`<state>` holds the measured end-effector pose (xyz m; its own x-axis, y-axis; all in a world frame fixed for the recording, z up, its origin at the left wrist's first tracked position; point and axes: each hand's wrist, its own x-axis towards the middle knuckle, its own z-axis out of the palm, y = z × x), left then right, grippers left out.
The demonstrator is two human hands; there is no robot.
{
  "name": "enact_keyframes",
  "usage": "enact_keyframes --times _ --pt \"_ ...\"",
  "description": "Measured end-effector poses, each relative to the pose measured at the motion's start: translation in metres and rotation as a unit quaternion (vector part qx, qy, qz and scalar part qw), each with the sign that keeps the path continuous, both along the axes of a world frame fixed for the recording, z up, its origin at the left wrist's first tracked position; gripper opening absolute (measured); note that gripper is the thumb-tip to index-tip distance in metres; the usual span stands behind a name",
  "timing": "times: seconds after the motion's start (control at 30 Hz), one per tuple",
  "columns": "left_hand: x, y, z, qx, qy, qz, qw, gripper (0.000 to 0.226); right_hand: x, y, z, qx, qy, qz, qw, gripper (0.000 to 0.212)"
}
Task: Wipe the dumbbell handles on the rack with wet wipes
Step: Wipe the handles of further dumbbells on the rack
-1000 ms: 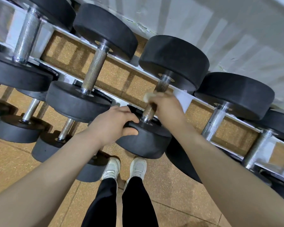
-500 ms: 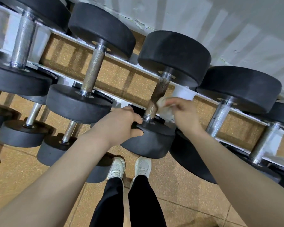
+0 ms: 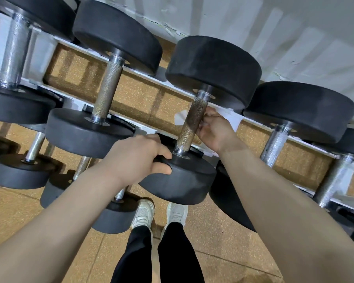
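Head view. Centre dumbbell (image 3: 194, 119) is seated on the white rack (image 3: 55, 43) at frame centre, third from the left in the top row. Two black rubber heads are joined by a knurled metal handle (image 3: 190, 124); the knurling looks dark and tarnished near the far head, brassier toward the near head, with bright collars at both ends.

Near head (image 3: 182, 178) is gripped at its upper edge by the left hand (image 3: 139, 158), fingers curled over the rim, thumb underneath on the side face. The handle is approached from 3 o'clock by the right hand (image 3: 215, 129), fingers curled at the bar's right side. A wet wipe (image 3: 204, 124) is only glimpsed as a pale patch between those fingers and the bar; most of it is hidden. Whether the fingers close fully round the bar cannot be told.

Far head (image 3: 213, 72) sits at 12 o'clock from the handle. Long axis runs roughly 1 o'clock to 7 o'clock, near end tilted down toward the shoes (image 3: 161, 213).

Neighbouring dumbbell (image 3: 104, 97) at 9 o'clock lies nearly parallel; another (image 3: 278, 137) at 3 o'clock is partly covered by the right forearm. Leftmost dumbbell is cut by the frame edge. Lower-tier dumbbells (image 3: 20, 170) at 8 o'clock are partly hidden by the left arm.
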<state>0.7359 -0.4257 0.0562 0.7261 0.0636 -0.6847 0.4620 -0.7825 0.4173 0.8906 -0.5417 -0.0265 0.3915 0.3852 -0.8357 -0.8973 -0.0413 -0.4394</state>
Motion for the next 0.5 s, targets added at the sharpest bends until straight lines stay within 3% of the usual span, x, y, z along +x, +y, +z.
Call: enact_keyframes --times 0.13,0.27,0.5 --pt "0.001 -0.001 0.000 -0.003 0.008 -0.001 1.000 0.040 0.006 -0.021 -0.002 -0.020 -0.042 0.040 0.998 0.037" --pt "0.002 0.001 0.002 -0.007 0.015 -0.005 1.000 0.040 0.004 -0.043 0.007 -0.038 -0.050 0.017 0.998 0.036" --pt "0.001 0.001 0.000 -0.007 0.016 -0.008 1.000 0.040 0.005 -0.009 -0.003 0.059 -0.030 0.020 0.998 0.033"
